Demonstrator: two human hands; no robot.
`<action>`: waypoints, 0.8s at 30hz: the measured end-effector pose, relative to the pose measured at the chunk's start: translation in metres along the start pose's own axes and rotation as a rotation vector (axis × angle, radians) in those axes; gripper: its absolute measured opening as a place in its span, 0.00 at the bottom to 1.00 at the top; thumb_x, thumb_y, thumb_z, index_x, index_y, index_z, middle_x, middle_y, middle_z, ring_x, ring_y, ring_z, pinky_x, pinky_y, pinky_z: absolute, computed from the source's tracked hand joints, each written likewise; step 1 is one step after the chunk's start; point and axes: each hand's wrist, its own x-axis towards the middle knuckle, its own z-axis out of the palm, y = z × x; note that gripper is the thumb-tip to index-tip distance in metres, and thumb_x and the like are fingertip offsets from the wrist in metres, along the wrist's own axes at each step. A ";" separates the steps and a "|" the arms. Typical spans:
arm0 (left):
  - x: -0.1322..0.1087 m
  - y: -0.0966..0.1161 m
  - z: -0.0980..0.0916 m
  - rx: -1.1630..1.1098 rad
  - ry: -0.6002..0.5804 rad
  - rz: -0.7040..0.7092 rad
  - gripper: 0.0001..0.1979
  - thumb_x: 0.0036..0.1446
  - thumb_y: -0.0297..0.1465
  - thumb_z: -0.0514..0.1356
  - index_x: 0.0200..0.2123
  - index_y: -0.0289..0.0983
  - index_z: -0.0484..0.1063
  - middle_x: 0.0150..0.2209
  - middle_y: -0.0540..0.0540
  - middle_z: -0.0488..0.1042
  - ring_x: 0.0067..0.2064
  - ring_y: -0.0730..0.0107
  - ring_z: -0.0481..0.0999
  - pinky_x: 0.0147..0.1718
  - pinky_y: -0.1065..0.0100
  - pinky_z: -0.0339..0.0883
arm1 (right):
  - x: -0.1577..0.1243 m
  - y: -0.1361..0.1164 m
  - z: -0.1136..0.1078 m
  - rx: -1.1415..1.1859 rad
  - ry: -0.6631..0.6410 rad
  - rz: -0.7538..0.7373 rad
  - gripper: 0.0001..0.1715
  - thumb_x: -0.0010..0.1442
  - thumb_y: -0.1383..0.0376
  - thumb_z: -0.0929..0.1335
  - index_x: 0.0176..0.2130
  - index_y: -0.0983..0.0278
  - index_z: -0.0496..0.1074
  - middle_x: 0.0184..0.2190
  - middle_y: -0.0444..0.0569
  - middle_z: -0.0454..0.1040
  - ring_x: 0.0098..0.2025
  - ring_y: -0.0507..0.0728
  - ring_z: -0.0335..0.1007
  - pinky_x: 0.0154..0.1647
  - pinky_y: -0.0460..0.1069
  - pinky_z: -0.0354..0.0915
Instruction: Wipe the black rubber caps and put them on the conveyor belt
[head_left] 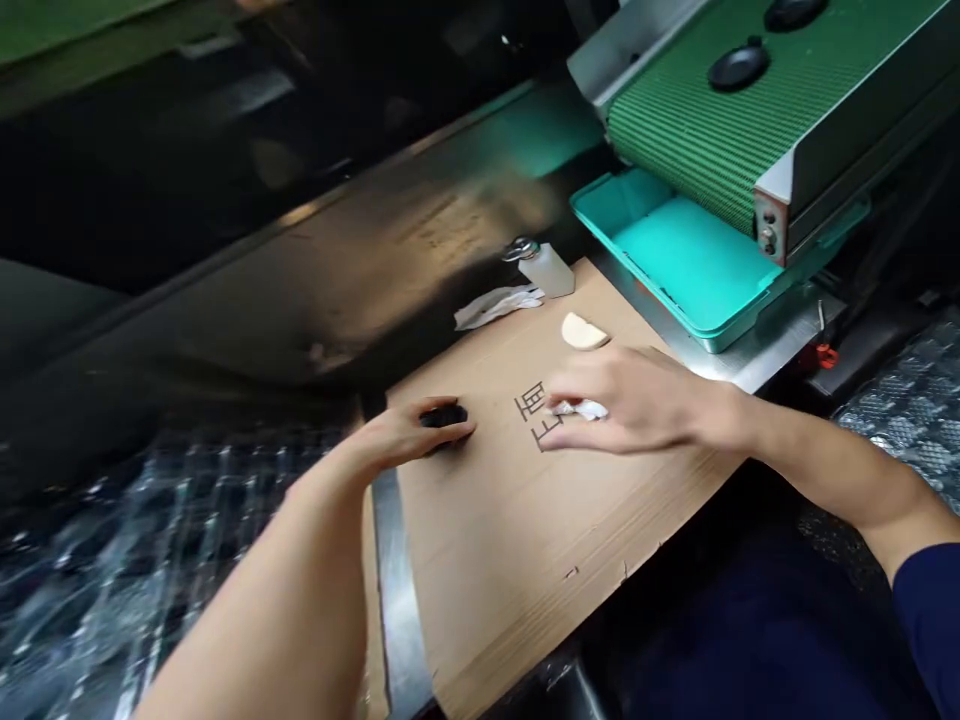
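My left hand (409,430) grips a small round black part (444,415) low over the left side of a cardboard sheet (495,540). Most of that part is hidden by my fingers and palm. A crumpled white cloth or tissue (581,409) is pinched in my right hand (626,400), above the black printed characters on the cardboard. Just beyond my right hand lies a cream half-round pad (583,332). Further back stand a translucent bottle with a metal top (547,270) and, beside it, a flat white cloth (499,305).
A green conveyor belt (697,130) at the upper right carries black round parts (739,66). Under its end sits a turquoise tray (675,250). Clear plastic trays with compartments (150,560) lie at the left, and more (907,410) at the right. A metal wall runs behind the cardboard.
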 end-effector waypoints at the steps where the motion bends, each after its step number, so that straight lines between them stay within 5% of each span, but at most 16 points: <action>1: -0.001 0.003 0.000 -0.030 -0.048 -0.016 0.31 0.56 0.38 0.72 0.62 0.38 0.74 0.38 0.51 0.82 0.32 0.74 0.76 0.33 0.75 0.71 | -0.038 -0.009 -0.008 0.122 0.098 0.003 0.16 0.69 0.53 0.71 0.40 0.64 0.79 0.37 0.48 0.81 0.37 0.53 0.73 0.40 0.48 0.66; 4: -0.008 0.007 -0.003 -0.079 -0.123 -0.046 0.30 0.58 0.37 0.69 0.62 0.35 0.73 0.26 0.55 0.75 0.28 0.73 0.72 0.33 0.74 0.70 | -0.155 0.003 -0.010 0.257 0.465 0.384 0.19 0.69 0.52 0.70 0.33 0.63 0.78 0.27 0.45 0.76 0.28 0.51 0.68 0.32 0.47 0.65; 7: -0.033 0.010 -0.013 -0.182 -0.081 0.013 0.34 0.52 0.43 0.72 0.61 0.36 0.75 0.26 0.55 0.75 0.30 0.70 0.75 0.41 0.67 0.73 | -0.243 0.067 0.006 0.185 0.899 0.846 0.21 0.63 0.48 0.73 0.39 0.64 0.78 0.31 0.47 0.77 0.28 0.52 0.69 0.31 0.48 0.68; 9: -0.072 0.012 -0.019 -0.438 -0.081 0.148 0.41 0.48 0.49 0.74 0.62 0.38 0.74 0.36 0.49 0.82 0.37 0.64 0.80 0.47 0.60 0.74 | -0.275 0.119 0.016 0.101 1.120 0.993 0.29 0.55 0.47 0.76 0.46 0.65 0.77 0.41 0.52 0.79 0.30 0.52 0.70 0.36 0.50 0.72; 12: -0.165 0.018 -0.004 -0.837 -0.256 0.469 0.38 0.46 0.52 0.75 0.60 0.47 0.78 0.54 0.43 0.81 0.48 0.51 0.82 0.50 0.52 0.75 | -0.286 0.180 0.021 0.111 1.098 0.986 0.40 0.48 0.47 0.79 0.54 0.63 0.73 0.51 0.55 0.79 0.38 0.54 0.73 0.44 0.53 0.74; 15: -0.265 0.029 0.069 -1.074 -0.738 0.727 0.28 0.49 0.48 0.75 0.53 0.49 0.82 0.57 0.40 0.78 0.54 0.43 0.79 0.53 0.47 0.74 | -0.274 0.211 0.017 0.165 1.072 0.890 0.40 0.50 0.46 0.78 0.55 0.64 0.74 0.47 0.54 0.82 0.43 0.58 0.76 0.50 0.55 0.74; 18: -0.326 0.050 0.177 -1.395 -1.100 0.517 0.32 0.54 0.46 0.74 0.61 0.48 0.77 0.55 0.38 0.77 0.48 0.51 0.81 0.41 0.56 0.78 | -0.264 0.222 0.014 0.183 1.151 0.829 0.36 0.53 0.47 0.76 0.53 0.66 0.76 0.46 0.54 0.83 0.46 0.59 0.78 0.55 0.55 0.72; 21: -0.350 0.069 0.259 -1.865 -1.132 0.058 0.30 0.59 0.48 0.69 0.61 0.44 0.75 0.52 0.39 0.78 0.43 0.60 0.83 0.35 0.66 0.78 | -0.266 0.225 0.009 0.173 1.155 0.820 0.31 0.53 0.50 0.76 0.50 0.66 0.78 0.45 0.52 0.83 0.47 0.58 0.79 0.56 0.54 0.72; 24: -0.359 0.078 0.282 -2.122 -1.150 -0.213 0.30 0.62 0.52 0.65 0.61 0.42 0.73 0.53 0.38 0.79 0.42 0.64 0.83 0.33 0.71 0.76 | -0.267 0.232 -0.003 0.126 1.112 0.853 0.27 0.55 0.54 0.76 0.48 0.68 0.77 0.46 0.53 0.83 0.47 0.57 0.79 0.55 0.53 0.72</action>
